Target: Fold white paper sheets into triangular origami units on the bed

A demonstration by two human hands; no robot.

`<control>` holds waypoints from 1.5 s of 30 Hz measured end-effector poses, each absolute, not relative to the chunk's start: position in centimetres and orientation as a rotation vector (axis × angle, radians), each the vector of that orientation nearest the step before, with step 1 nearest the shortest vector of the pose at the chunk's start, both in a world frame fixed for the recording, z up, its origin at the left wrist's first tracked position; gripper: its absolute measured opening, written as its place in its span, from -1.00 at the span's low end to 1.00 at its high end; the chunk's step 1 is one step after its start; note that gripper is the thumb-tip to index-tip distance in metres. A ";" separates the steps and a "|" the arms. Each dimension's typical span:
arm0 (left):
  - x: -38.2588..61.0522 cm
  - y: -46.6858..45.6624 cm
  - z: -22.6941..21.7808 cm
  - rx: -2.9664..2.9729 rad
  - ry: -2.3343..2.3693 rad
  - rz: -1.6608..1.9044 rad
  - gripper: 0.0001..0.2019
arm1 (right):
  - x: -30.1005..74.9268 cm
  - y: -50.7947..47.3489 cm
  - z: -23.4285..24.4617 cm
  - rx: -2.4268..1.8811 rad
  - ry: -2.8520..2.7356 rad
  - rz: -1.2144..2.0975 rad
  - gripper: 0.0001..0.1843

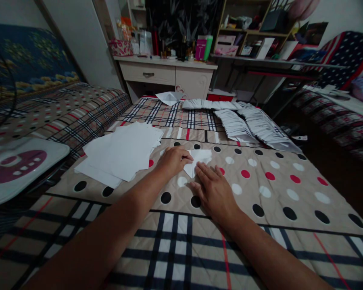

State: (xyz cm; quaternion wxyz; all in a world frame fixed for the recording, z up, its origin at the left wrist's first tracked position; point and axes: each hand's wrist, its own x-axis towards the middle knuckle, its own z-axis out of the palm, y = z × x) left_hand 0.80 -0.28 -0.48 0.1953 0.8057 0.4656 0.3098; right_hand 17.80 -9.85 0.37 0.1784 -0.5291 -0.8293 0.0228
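A small folded white paper [199, 158] lies on the polka-dot quilt [275, 189] in front of me. My left hand [173, 159] rests on its left edge, fingers curled and pressing down on the fold. Flat on the quilt lies my right hand [213, 189], its stretched fingers touching the paper's lower right corner. A loose stack of white sheets [124, 153] sits just left of my left hand.
Long rows of folded white papers [248, 125] lie farther back on the plaid bedding, with one folded paper shape [169, 97] beyond them. A fan base [18, 167] stands at the left. A dresser [166, 74] and cluttered shelves stand behind.
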 end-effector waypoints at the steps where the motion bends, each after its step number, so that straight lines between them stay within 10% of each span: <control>1: 0.8 -0.3 -0.4 2.260 1.311 0.865 -0.92 | 17.9 -9.7 0.4 -1.529 -2.347 0.037 -0.46; 11: 0.8 -0.4 -0.4 2.280 1.348 0.842 -0.92 | 19.7 -7.0 0.5 -1.770 -2.184 -0.211 -0.55; 23: 0.3 -0.6 -0.1 2.243 1.801 0.806 -0.50 | 18.7 -1.8 -0.2 -1.853 -2.076 0.166 0.00; 34: -1.0 0.4 0.1 2.180 1.748 0.770 -0.77 | 20.2 -1.2 -1.1 -1.719 -2.026 0.212 -0.48; 45: -0.8 -0.2 -0.2 2.403 1.684 0.789 -0.64 | 20.7 -0.6 -2.0 -1.460 -1.996 0.119 -0.58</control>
